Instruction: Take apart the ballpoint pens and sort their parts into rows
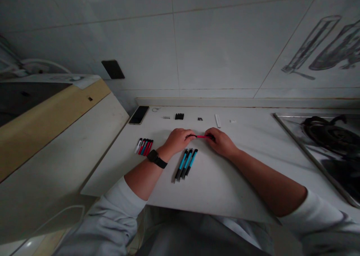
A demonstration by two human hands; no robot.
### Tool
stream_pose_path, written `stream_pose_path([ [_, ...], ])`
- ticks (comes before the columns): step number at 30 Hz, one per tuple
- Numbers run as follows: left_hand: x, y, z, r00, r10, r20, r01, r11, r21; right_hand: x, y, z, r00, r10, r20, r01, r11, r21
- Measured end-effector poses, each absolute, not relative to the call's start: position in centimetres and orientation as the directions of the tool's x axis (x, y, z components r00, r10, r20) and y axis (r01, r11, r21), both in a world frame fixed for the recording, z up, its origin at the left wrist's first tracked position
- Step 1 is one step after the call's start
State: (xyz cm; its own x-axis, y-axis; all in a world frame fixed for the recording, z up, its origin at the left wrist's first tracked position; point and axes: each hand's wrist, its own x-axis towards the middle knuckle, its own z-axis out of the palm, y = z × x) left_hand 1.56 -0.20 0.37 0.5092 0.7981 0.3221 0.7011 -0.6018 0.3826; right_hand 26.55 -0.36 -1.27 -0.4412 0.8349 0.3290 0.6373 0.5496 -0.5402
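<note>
Steadily, a person in light-grey sleeves grips a slim red-and-black pen [201,136] at both ends, level over the middle of a smooth white table [225,184], towards its far edge. The left hand [179,140], below a black square-faced wristwatch [153,156], pinches the pen's dark left end between thumb and fingers; the right hand [221,140] closes its curled fingers around the other end, leaving the red middle exposed.

Between the forearms, nearer the table's near edge, three blue-and-black pens [186,164] lie side by side, aslant, metal tips towards the person. Just beside the left wrist, towards the table's left edge, is a row of short black-ended tubes [144,147] in white, red and teal.

Along the far edge, from the far left corner, run a dark-screened smartphone [138,115], a thin wire-like ring [154,109], a line of small metallic springs [166,117], a cluster of short black cylinders [179,116], some tiny dark pieces [200,119], a pair of slim whitish sticks [217,121] and some small white bits [232,121], too small to identify. A metal-rimmed gas stove [312,160] sits at right.
</note>
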Motion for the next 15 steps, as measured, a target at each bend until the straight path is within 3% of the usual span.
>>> stream_pose_path([
  [15, 1.44, -0.08, 0.26, 0.494, 0.803, 0.333, 0.697, -0.595, 0.4, 26.32, -0.36, -1.32, -0.507, 0.816, 0.279, 0.647, 0.574, -0.502],
])
